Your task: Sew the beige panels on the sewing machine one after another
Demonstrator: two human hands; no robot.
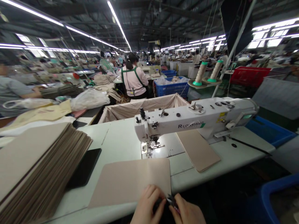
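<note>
A flat beige panel (130,179) lies on the sewing table in front of the needle area. My left hand (148,203) is closed at its near right edge, fingers over the top and thumb below. In my right hand (188,210) is a small pair of thread snips (171,200), their dark blades pointing at the panel's corner beside my left fingertips. Any thread between the blades is too small to see. The white sewing machine (173,119) stands just beyond, its presser foot (155,146) behind the panel's far edge.
A tall stack of beige panels (46,168) fills the left, beside a black flat pad (85,168). More panels (198,151) lie under the machine arm. Behind are a cloth-lined bin (140,109), a blue crate (171,88), thread cones (201,73) and a co-worker (134,77) facing away.
</note>
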